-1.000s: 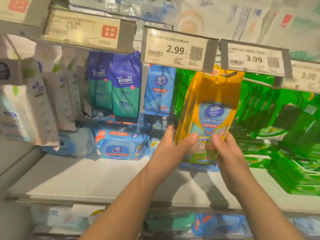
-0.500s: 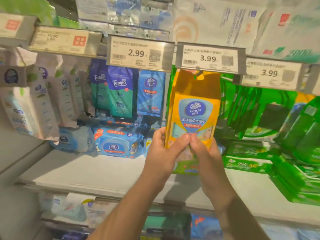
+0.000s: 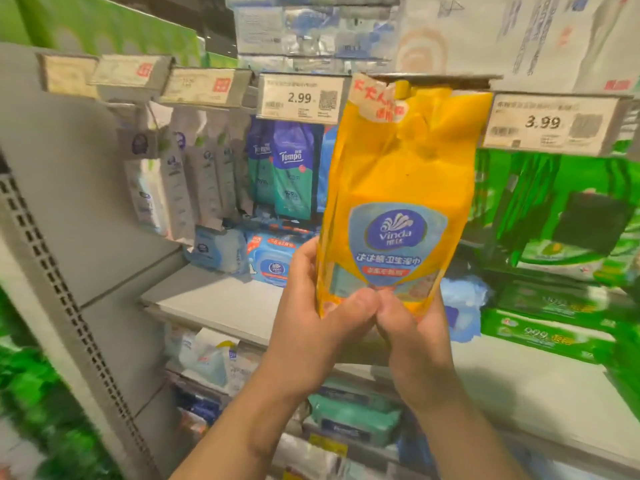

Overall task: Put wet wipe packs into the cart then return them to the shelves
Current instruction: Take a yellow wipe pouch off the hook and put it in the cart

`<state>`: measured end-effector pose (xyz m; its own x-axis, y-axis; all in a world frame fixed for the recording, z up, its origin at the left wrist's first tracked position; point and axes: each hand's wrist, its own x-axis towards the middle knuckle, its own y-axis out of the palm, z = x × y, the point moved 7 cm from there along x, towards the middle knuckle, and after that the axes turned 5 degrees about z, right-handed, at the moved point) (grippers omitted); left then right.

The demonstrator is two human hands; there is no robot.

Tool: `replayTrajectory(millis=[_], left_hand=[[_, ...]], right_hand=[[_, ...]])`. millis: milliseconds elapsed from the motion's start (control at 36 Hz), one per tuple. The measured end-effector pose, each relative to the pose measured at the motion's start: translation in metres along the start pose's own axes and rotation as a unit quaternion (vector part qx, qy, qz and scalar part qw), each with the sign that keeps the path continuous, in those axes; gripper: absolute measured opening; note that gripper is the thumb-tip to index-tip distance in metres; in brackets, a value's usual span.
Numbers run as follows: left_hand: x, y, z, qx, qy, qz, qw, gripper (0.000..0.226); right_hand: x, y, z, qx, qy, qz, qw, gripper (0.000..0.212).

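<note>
A tall yellow Vinda wet wipe pack stands upright in front of the shelf, its top near the price rail. My left hand grips its lower left edge, thumb across the front. My right hand grips its lower right corner, thumb beside the left thumb. The grey shelf lies just behind and below the pack. No cart is in view.
Blue and green Tempo packs hang behind on the left, white packs further left. Blue Vinda wipe packs lie on the shelf. Green packs fill the right side. Price tags line the rail above.
The yellow pack has come off the hanging row toward me and now looms larger. My thumbs have closed together on its bottom. The view has swung right, showing the shelf's left upright.
</note>
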<state>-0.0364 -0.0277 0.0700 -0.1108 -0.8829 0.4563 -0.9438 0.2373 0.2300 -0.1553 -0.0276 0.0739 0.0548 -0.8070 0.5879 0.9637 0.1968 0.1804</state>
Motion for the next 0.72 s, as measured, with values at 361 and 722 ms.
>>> replayTrajectory(millis=[361,722], left_hand=[[-0.087,-0.093,-0.039,0.127,0.004,-0.205,0.971,0.068],[-0.219,-0.23,-0.104,0.071,-0.034,-0.353,0.932,0.075]], right_hand=[[-0.035,0.111,-0.038,0.131,0.057,0.124,0.982,0.043],[-0.101,0.294,-0.067,0.12,0.219,0.282,0.926,0.086]])
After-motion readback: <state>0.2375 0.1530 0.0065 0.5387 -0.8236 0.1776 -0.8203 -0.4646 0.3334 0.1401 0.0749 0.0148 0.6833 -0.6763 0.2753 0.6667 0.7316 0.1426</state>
